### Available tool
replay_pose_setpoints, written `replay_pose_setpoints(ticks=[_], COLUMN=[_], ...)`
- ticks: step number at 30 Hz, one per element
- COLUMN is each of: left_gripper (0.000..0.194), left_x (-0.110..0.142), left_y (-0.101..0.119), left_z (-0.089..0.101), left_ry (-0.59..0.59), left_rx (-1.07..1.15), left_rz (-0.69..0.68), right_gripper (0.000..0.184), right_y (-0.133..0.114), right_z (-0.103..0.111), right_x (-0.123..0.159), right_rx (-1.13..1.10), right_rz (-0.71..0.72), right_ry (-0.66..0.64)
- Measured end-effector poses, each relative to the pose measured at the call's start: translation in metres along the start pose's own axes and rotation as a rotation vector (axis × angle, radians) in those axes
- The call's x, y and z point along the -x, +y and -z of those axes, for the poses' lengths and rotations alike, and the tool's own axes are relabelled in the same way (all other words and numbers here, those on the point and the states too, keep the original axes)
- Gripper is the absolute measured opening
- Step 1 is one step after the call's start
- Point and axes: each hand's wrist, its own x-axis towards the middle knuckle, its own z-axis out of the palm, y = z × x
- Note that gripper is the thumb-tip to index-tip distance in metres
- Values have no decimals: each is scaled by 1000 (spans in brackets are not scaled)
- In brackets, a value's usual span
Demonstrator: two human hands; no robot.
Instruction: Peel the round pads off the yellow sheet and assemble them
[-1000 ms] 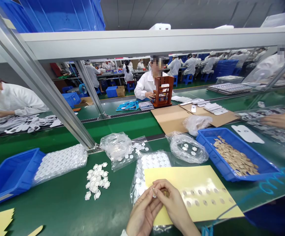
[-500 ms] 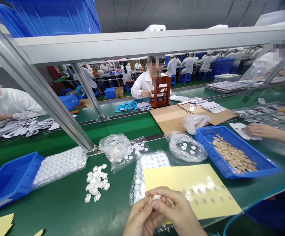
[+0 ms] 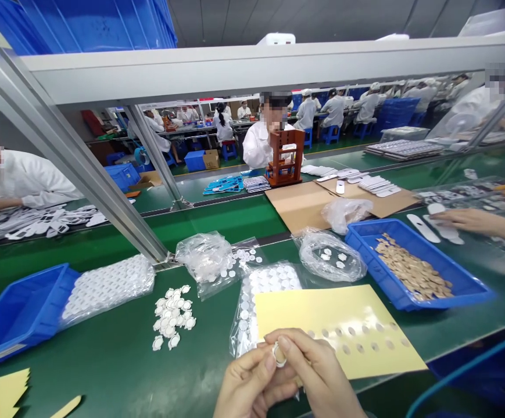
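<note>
Between my two hands is a small round white part (image 3: 279,355) with a tan disc face showing. My left hand (image 3: 247,380) pinches it from the left with thumb and fingertips. From the right, the thumb and fingers of my right hand (image 3: 315,368) press on the same part. Just beyond and to the right lies a yellow sheet (image 3: 313,307) carrying two rows of tan round stickers (image 3: 360,348). A loose pile of similar small white parts (image 3: 171,313) is to the left on the green table. A clear bag of white discs (image 3: 247,307) lies partly under the sheet.
A blue bin (image 3: 363,255) of tan discs (image 3: 409,267) stands to the right; another blue bin (image 3: 21,313) is at left by a bagged white tray (image 3: 108,290). A co-worker's hand (image 3: 465,220) touches white panels. A metal post (image 3: 90,168) slants down at left.
The part has been turned between my fingers, so its tan face now shows. At right, a co-worker's hand has come in over the white panels and spread them.
</note>
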Motion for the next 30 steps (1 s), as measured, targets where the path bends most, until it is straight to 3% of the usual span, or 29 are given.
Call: replay_pose_setpoints(ticks=[3,7,15,30], left_gripper=[36,36,32,32], left_x=[-1,3,9,12], left_y=[0,3,7,8], left_z=[-1,-3,-7,-12], left_ry=[-16,-43,-49,-8], left_rx=[40,48,-6,-27], left_rz=[-5,-48,-126,-137], right_gripper=[22,15,15,17], right_y=[2,1,-11,-17], right_z=[0,6,15,18], right_x=[2,6,3,1], right_rx=[-13,121,237,288], right_rz=[19,239,504,535], right_ry=[92,222,185,162])
